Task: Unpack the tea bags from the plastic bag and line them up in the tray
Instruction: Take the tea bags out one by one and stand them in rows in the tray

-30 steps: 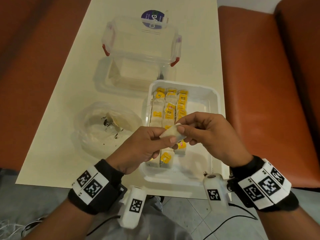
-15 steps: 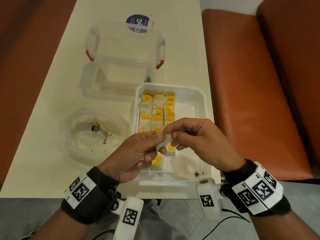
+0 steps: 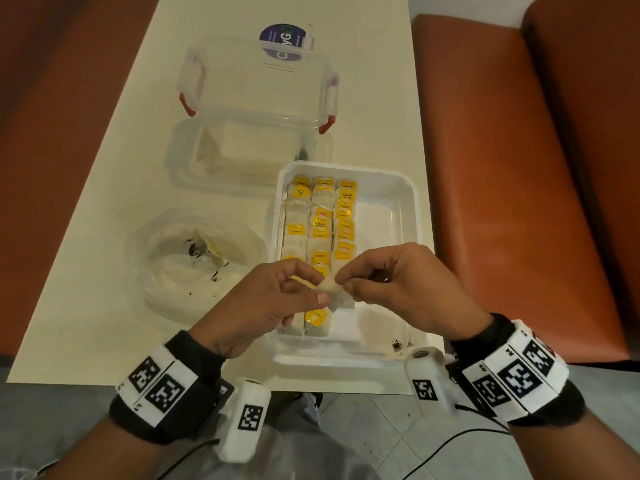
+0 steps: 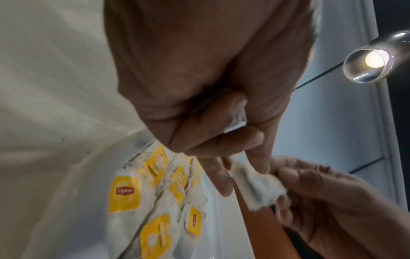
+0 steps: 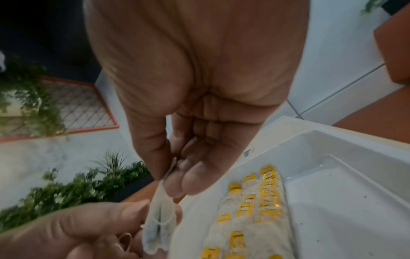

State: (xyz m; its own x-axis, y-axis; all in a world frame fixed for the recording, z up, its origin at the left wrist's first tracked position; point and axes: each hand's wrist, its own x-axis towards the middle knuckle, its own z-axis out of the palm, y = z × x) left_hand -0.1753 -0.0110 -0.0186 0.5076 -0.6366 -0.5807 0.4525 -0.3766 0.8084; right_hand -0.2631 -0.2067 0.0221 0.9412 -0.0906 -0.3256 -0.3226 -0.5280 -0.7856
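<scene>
Both hands hold one white tea bag (image 3: 335, 292) above the near end of the white tray (image 3: 408, 209). My left hand (image 3: 277, 299) pinches its left side, and my right hand (image 3: 388, 282) pinches its top edge between thumb and forefinger. The same tea bag (image 4: 259, 187) hangs between the fingers in the left wrist view, and it dangles as a folded tea bag (image 5: 158, 226) in the right wrist view. Tea bags with yellow tags (image 3: 322, 220) lie in three rows in the tray's left half. The crumpled clear plastic bag (image 3: 194, 258) lies left of the tray.
A clear lidded box with red clips (image 3: 256, 81) stands at the far end of the cream table (image 3: 104, 188). Orange-brown seats (image 3: 519, 202) flank the table. Dark tea crumbs (image 3: 398, 346) lie in the tray's near right corner. The tray's right half (image 3: 384, 220) holds no tea bags.
The hands stay together on the tea bag and have shifted slightly toward me over the tray's near end. The head view has moved a little.
</scene>
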